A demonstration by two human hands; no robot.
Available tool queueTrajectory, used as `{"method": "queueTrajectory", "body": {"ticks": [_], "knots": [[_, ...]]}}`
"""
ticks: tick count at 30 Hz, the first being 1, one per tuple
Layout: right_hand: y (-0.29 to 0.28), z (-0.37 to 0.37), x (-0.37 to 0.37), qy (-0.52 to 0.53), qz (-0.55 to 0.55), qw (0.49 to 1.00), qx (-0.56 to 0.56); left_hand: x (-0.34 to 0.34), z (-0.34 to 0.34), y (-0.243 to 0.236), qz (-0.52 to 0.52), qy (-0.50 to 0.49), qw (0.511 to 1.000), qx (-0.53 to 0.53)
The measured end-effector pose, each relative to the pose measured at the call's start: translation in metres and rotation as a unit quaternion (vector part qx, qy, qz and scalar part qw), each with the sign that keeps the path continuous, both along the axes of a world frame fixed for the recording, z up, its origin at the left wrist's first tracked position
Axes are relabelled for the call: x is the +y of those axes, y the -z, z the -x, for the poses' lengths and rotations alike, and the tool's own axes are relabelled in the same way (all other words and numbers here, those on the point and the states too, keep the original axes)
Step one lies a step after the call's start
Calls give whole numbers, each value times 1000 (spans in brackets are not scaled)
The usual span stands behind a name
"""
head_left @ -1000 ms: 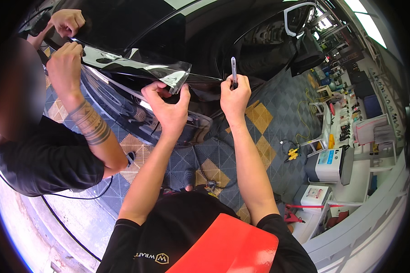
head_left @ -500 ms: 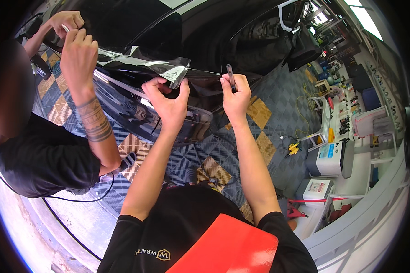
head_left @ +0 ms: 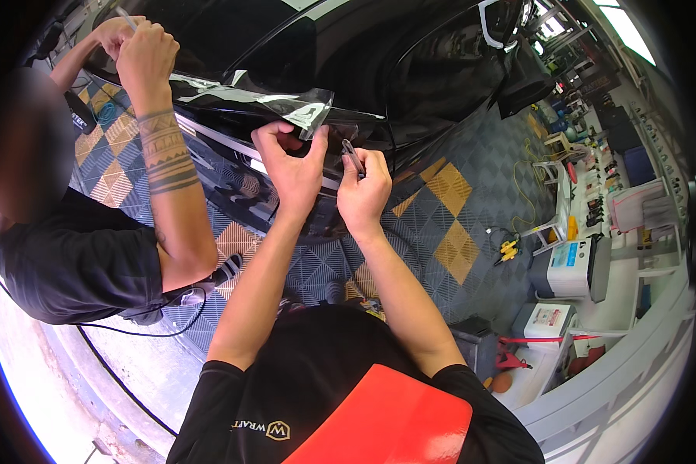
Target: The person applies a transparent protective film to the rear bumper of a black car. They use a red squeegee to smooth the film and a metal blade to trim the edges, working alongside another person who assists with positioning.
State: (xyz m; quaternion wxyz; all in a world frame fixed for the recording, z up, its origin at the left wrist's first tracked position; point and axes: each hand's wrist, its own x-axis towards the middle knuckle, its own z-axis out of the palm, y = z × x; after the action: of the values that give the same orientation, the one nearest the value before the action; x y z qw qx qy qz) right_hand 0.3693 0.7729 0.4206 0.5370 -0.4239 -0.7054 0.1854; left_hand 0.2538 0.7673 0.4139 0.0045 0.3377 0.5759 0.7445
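Note:
A loose flap of clear film (head_left: 311,108) stands up from the edge of a glossy black car panel (head_left: 317,46). My left hand (head_left: 295,176) pinches the film's lower edge between thumb and fingers. Just to its right, my right hand (head_left: 366,192) is closed round a slim dark utility knife (head_left: 353,157), its tip pointing up toward the car's edge. The blade itself is too small to make out. More film lies wrinkled along the panel edge to the left of the flap.
At my left a person in a black shirt works on the same car, a slim tool (head_left: 125,17) in their hands (head_left: 143,56). A red sheet (head_left: 394,421) lies across my front. Grey and tan floor tiles (head_left: 448,189) spread below; white bins (head_left: 564,271) and shelving line the right.
My right hand with the knife has moved left and slightly down, closer to my left hand. My left hand still pinches the film. The other person's hands have shifted up and right.

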Motion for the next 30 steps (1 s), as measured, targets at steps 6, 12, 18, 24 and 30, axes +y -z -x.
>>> {"method": "queueTrajectory", "body": {"ticks": [6,12,18,24,30], "knots": [[0,17,-27,-20,83,995,42,-12,24,3,-60,136,987,-55],[12,42,-48,-75,194,971,115,-29,41,-2,-47,181,979,-79],[28,23,-61,-219,295,913,177,-41,37,-20,56,230,963,-128],[34,-56,-79,-206,289,920,168,-40,19,-28,76,196,975,-70],[23,-129,-71,-194,317,913,167,-29,-2,-33,129,43,991,8]]}}
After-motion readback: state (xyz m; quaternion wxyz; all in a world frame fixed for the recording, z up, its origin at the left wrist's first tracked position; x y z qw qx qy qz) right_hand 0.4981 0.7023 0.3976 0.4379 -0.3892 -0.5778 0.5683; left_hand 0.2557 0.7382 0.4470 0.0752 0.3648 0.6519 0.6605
